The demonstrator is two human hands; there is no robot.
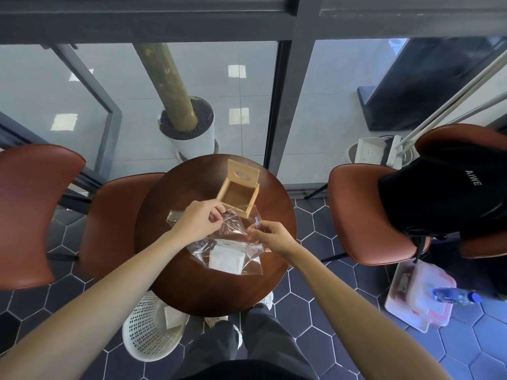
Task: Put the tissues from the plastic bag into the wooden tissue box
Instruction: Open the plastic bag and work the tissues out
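1. Fingers of the left hand [198,221] are pinching one lip of the plastic bag [233,242].
2. Tissues [226,259] are lying inside it, near the open wooden box [238,193].
3. Right hand [271,239] is pinching the opposite lip; pulling evenly should part the seal without tearing.

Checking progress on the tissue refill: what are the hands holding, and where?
Both hands pinch the clear plastic bag at its open top edge: left hand on one side, right hand on the other.

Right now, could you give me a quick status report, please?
Both hands, left hand and right hand, pinching plastic bag mouth. Tissues inside bag. Wooden tissue box open, empty. Path clear.
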